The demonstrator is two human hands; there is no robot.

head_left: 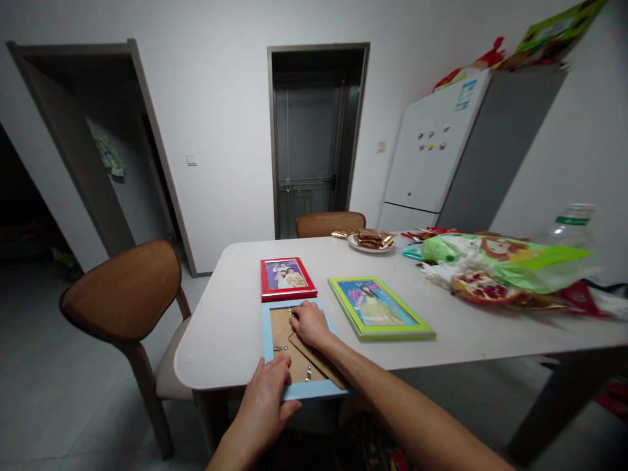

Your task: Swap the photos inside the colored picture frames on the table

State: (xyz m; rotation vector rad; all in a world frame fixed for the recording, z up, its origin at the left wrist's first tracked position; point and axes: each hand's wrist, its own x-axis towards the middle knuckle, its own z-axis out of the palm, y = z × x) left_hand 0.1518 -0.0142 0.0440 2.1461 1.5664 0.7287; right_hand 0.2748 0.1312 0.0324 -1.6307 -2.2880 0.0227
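Note:
A light blue picture frame [314, 391] lies face down at the table's near edge, its brown backing board [281, 327] and folding stand [318, 360] showing. My left hand [265, 390] is closed round the frame's near left corner, fingers on the back and thumb at the front edge. At the far end of the board, the curled fingers of my right hand [313, 324] pinch at a small metal clip [290, 312], partly hidden by them. Other metal clips [309, 373] sit along the left and near sides. A red picture frame [288, 296] lies just beyond, face up.
To the right lies a green picture frame [392, 331], face up. Farther off are a plate of wrapped snacks [371, 242], a cut pomegranate [483, 289], a green plastic bag [534, 261] and a clear bottle [569, 226]. A wooden chair [127, 288] stands left of the table [235, 314].

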